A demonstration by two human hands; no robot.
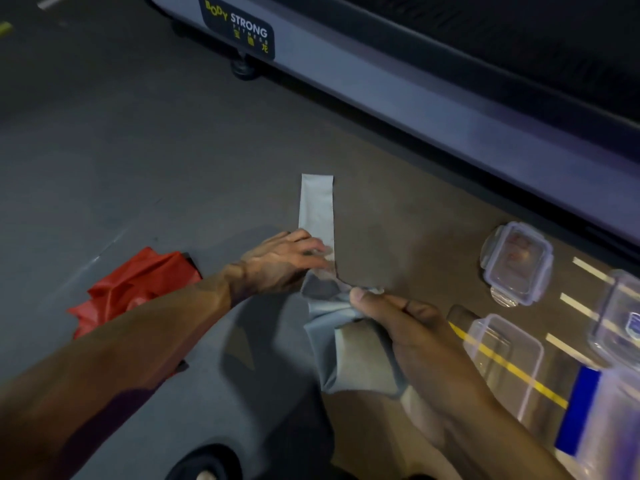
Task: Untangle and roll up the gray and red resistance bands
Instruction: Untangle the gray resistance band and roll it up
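The gray resistance band (317, 206) lies flat on the floor, its far end stretched straight away from me. My left hand (282, 259) presses flat on the band with straight fingers. Nearer to me, my right hand (391, 317) pinches a bunched, twisted part of the same band between thumb and fingers, lifted off the floor. The band's loose remainder hangs below that hand. The red resistance band (138, 285) sits crumpled on the floor to the left, partly hidden behind my left forearm.
A treadmill base (398, 98) labelled Body Strong runs along the far side. A clear plastic lid with clips (516, 263) and several clear plastic containers (509, 355) stand on the floor at the right. A dark round object (204, 462) sits at the bottom edge.
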